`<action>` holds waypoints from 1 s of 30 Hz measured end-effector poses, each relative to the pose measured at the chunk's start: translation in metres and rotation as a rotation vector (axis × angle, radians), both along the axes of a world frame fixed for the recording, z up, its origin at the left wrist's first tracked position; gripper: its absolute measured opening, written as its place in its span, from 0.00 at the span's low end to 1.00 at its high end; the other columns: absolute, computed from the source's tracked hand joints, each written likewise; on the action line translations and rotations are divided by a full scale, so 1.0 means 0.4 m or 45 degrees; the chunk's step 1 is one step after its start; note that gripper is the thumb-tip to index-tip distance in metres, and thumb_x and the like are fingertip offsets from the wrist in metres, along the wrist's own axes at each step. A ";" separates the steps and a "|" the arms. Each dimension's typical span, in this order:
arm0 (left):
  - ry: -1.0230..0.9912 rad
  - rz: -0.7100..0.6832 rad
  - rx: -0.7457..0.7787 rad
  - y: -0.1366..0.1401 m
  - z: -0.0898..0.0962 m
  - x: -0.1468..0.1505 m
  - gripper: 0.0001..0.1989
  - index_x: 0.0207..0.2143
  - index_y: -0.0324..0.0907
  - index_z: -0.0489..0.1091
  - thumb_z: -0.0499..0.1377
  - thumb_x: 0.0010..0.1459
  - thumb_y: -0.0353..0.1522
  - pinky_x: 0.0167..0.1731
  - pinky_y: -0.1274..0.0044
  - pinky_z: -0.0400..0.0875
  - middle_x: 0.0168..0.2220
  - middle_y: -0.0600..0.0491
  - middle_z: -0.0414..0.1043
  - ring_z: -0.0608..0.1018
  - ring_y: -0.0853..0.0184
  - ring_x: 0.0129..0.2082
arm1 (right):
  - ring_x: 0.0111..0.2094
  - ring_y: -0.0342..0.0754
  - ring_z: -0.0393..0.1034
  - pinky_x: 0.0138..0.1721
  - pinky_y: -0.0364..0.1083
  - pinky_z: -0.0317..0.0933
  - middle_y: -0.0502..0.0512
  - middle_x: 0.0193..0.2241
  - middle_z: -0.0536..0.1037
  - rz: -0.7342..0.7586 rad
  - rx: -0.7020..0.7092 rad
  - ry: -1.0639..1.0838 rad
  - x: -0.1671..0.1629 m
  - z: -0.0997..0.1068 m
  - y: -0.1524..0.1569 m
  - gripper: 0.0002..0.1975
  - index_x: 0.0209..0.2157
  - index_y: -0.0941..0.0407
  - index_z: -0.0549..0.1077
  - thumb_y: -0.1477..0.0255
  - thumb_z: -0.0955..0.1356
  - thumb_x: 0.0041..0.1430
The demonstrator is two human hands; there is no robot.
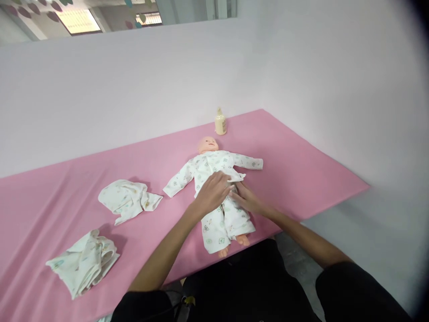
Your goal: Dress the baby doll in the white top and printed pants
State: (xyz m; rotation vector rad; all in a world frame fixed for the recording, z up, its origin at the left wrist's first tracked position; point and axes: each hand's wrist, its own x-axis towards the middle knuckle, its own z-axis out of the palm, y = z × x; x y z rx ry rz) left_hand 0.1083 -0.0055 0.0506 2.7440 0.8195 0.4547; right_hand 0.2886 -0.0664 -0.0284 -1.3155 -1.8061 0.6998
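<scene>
A baby doll [208, 144] lies on its back on the pink-covered table, its head toward the wall. It wears a white printed shirt [208, 163] with both sleeves spread out, and matching trousers [214, 228]; its bare feet stick out at the near edge. My left hand [214, 190] rests over the doll's waist at the shirt's lower part, fingers stretched and fairly flat. Beside it, my right hand [247, 199] touches the trouser top below the raised shirt hem, fingers apart. The fingertips of both hands nearly meet, and the waistband between them is partly hidden.
A pale yellow pump bottle [220, 124] stands beyond the doll's head near the wall. Left of the doll lie a crumpled printed garment [125, 199] and a folded printed cloth [85, 261]. The pink table cover [295, 170] ends at the right wall and near edge.
</scene>
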 end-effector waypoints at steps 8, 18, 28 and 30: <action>0.013 0.489 -0.194 -0.262 -0.104 -0.300 0.21 0.60 0.48 0.60 0.54 0.67 0.40 0.51 0.68 0.73 0.56 0.46 0.66 0.72 0.59 0.56 | 0.64 0.56 0.60 0.60 0.56 0.64 0.60 0.64 0.63 0.046 0.079 -0.416 0.066 -0.046 -0.292 0.33 0.69 0.48 0.52 0.69 0.65 0.66; -0.009 0.554 0.095 -0.415 -0.243 -0.256 0.24 0.62 0.44 0.58 0.55 0.64 0.32 0.49 0.64 0.75 0.53 0.46 0.72 0.76 0.58 0.53 | 0.45 0.57 0.73 0.47 0.57 0.71 0.64 0.47 0.76 -0.237 0.529 -0.727 0.004 -0.125 -0.312 0.31 0.67 0.54 0.55 0.80 0.64 0.64; -0.337 0.482 0.226 -0.405 -0.232 -0.251 0.11 0.46 0.43 0.67 0.55 0.63 0.24 0.42 0.69 0.75 0.41 0.49 0.74 0.77 0.63 0.40 | 0.40 0.52 0.72 0.42 0.53 0.70 0.58 0.40 0.77 -0.160 0.596 -0.517 -0.015 -0.116 -0.347 0.27 0.59 0.54 0.65 0.84 0.65 0.59; -0.326 0.489 0.180 -0.405 -0.236 -0.256 0.09 0.44 0.44 0.68 0.55 0.62 0.25 0.41 0.69 0.75 0.40 0.49 0.74 0.77 0.62 0.40 | 0.41 0.52 0.73 0.42 0.54 0.70 0.58 0.42 0.77 -0.128 0.581 -0.504 -0.007 -0.117 -0.355 0.26 0.58 0.52 0.67 0.83 0.65 0.59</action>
